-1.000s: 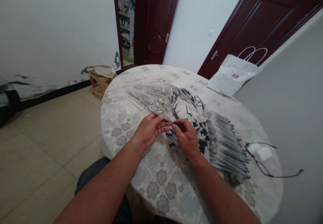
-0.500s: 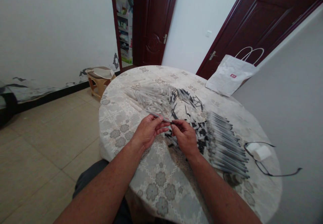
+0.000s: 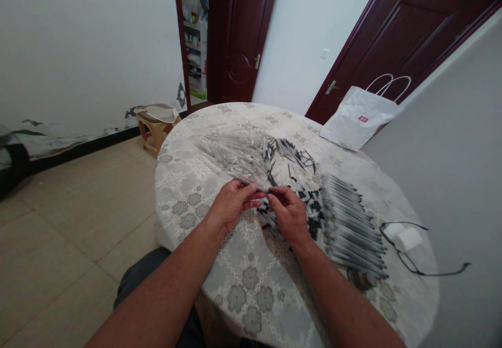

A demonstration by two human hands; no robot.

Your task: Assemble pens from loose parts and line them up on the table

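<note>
My left hand (image 3: 231,201) pinches a thin translucent pen barrel (image 3: 242,179) that slants from upper left down toward the right. At the barrel's right end, the fingers of my right hand (image 3: 288,211) are closed on a small dark tip; whether it is joined to the barrel I cannot tell. Just beyond the hands lies a heap of pale pen barrels (image 3: 231,147). Dark thin refills (image 3: 290,149) are scattered right of the heap. Small black and clear pieces (image 3: 314,207) lie partly hidden by my right hand. Pens with dark ends (image 3: 349,222) are stacked in a row farther right.
A patterned cloth covers the round table (image 3: 251,285). Eyeglasses (image 3: 419,269) and a white block-like item (image 3: 408,237) lie at the right edge. A white paper bag (image 3: 358,115) stands at the back right. Beyond the table's left edge is a stool (image 3: 157,120).
Both hands stay almost in place, still holding the barrel and its tip. The view has shifted very slightly.
</note>
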